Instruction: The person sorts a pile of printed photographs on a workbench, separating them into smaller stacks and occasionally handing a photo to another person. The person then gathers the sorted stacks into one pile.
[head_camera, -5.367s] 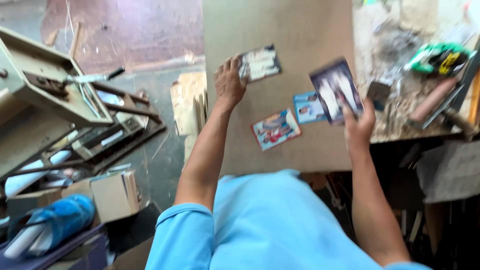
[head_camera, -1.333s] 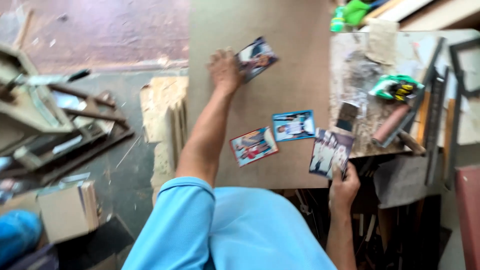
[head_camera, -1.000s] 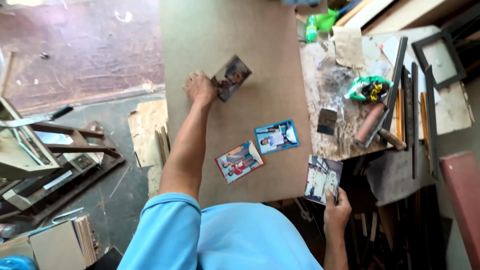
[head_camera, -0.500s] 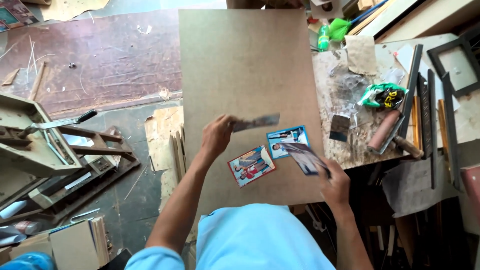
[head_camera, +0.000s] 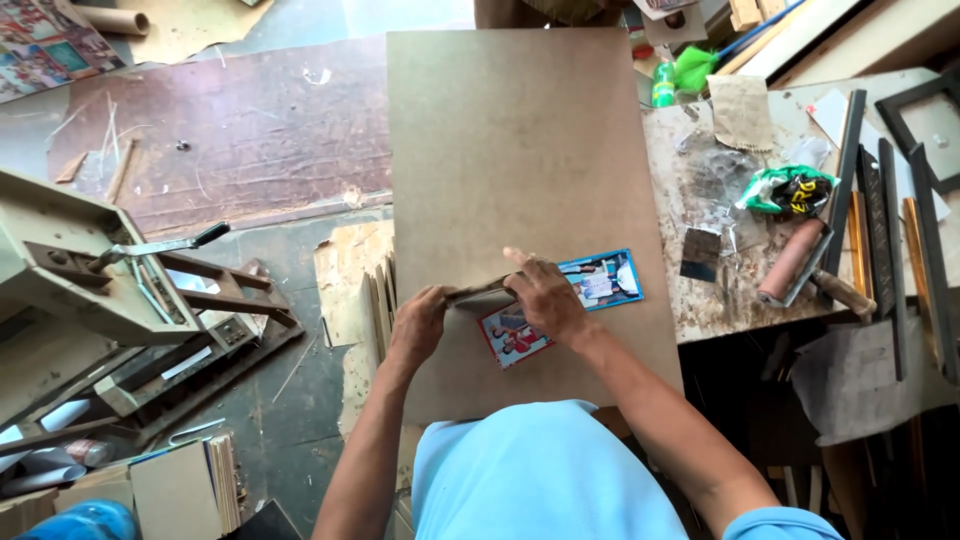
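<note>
A large brown board lies across the bench in front of me. My left hand and my right hand meet above its near part, both pinching a thin stack of photo prints seen edge-on. Under my right hand a red-bordered photo lies on the board, partly hidden. A blue-bordered photo lies just to its right, near the board's edge.
To the right is a stained worktable with a roller tool, a green bag, a small dark block and dark frame strips. A metal cutting machine stands on the floor at left.
My hands came together: the left one brought its photo back from the far part of the board and the right one lifted its photo, joining them into one stack.
</note>
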